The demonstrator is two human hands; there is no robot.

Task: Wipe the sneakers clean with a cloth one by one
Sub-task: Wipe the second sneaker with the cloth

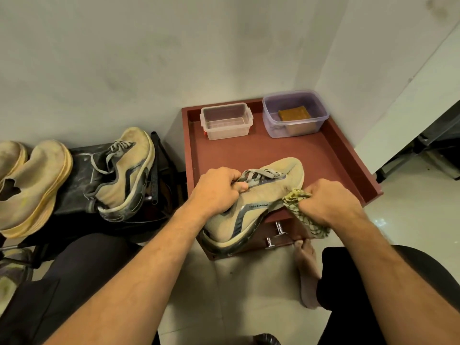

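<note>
1. The red-brown wooden cabinet top (249, 150), rimmed like a tray, serves as the work surface. It stands in a corner of the room, with a drawer handle (276, 235) visible on its front.
2. A black rack (74, 175) to the left carries three more tan sneakers: a laced one (124, 170) matching the shoe in hand, and two slip-on ones (32, 185) further left. All look dusty, so I judge them still unwiped.
3. The sneaker being worked on (251, 202) lies across the cabinet's near edge, toe toward the wall, heel overhanging the front. Its upper still looks grimy, so the wipe seems only partly done.
4. The left hand (216, 190) is curled tight round the shoe's collar and laces, steadying it.
5. The right hand (328, 202) is fisted round a bunched green patterned cloth (303, 212), pressing it against the shoe's outer side near the midsole.
6. Two plastic tubs sit at the back: a clear one (226, 120) that looks empty, and a purple-tinted one (295, 113) holding a brown block (295, 114), possibly soap.
7. Judged overall: the task is early, one shoe under way and three waiting.
</note>
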